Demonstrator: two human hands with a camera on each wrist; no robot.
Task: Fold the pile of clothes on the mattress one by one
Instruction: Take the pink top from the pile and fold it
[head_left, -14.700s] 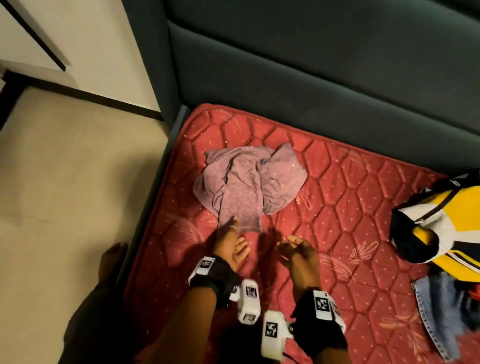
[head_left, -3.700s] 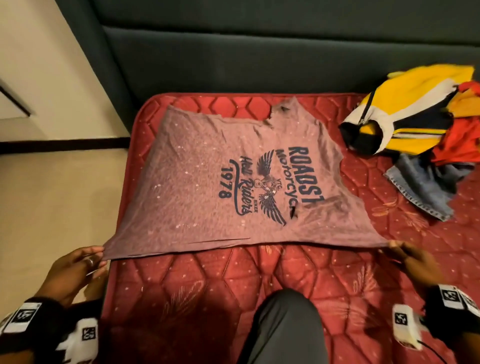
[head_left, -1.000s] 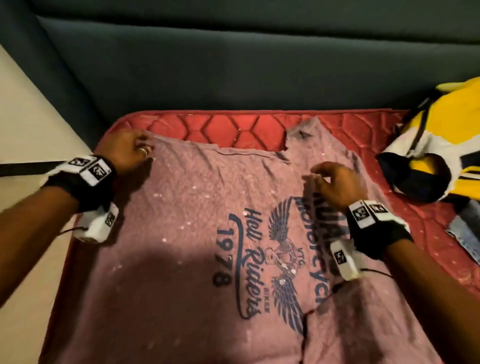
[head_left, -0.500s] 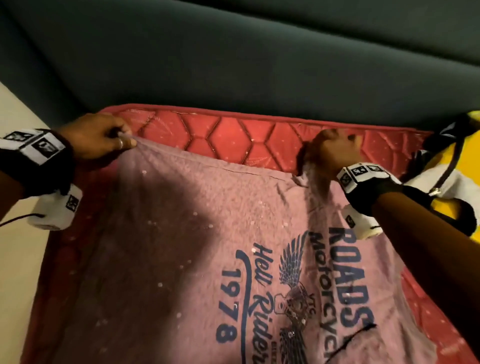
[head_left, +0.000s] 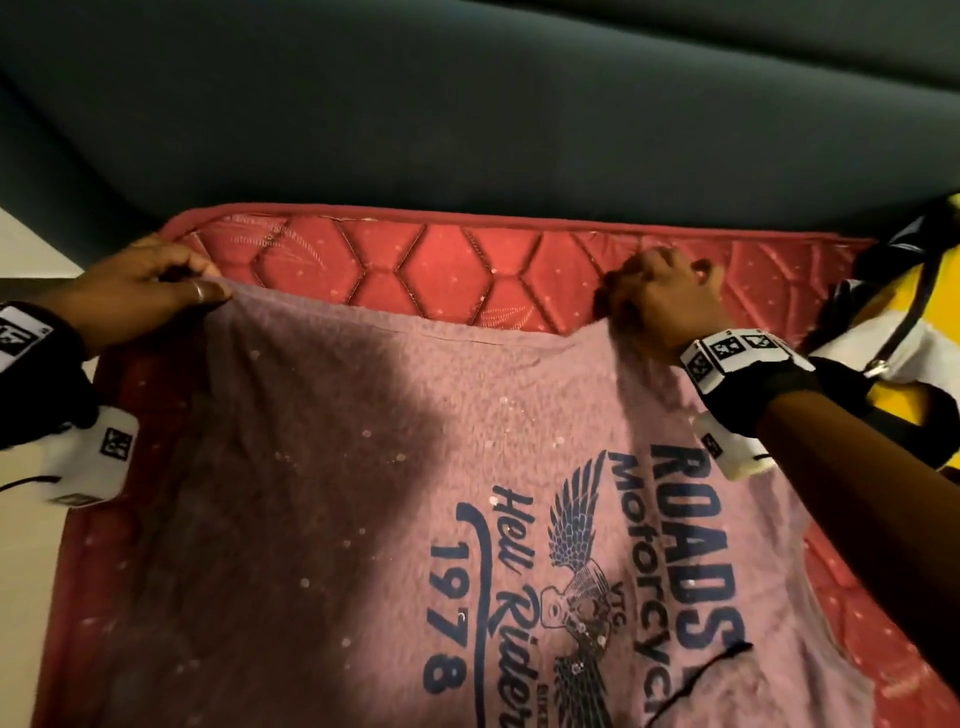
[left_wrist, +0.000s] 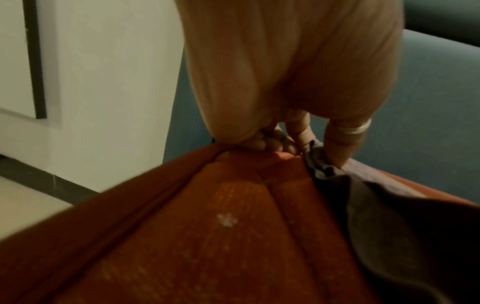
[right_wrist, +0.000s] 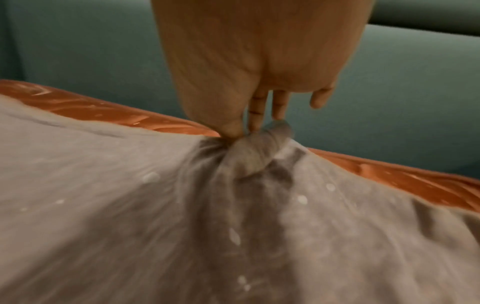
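Hands (head_left: 140, 291) (head_left: 660, 296) pinching T-shirt (head_left: 363, 493), mattress (head_left: 452, 270) beneath

mauve printed tee (head_left: 395, 519) flat on mattress (head_left: 447, 270)

- Dim, warm indoor light; head view fairly sharp.
- Big dark shadow across left half of t-shirt (head_left: 395, 519).
- Both wrist views motion-blurred, soft; fabric streaked.
- Wide-angle bending at edges; mattress (head_left: 447, 270) rim curves.

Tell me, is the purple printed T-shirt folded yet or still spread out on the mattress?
Spread out, not folded: the T-shirt lies open, print up, on the mattress, its far edge pinched by the left hand and right hand.
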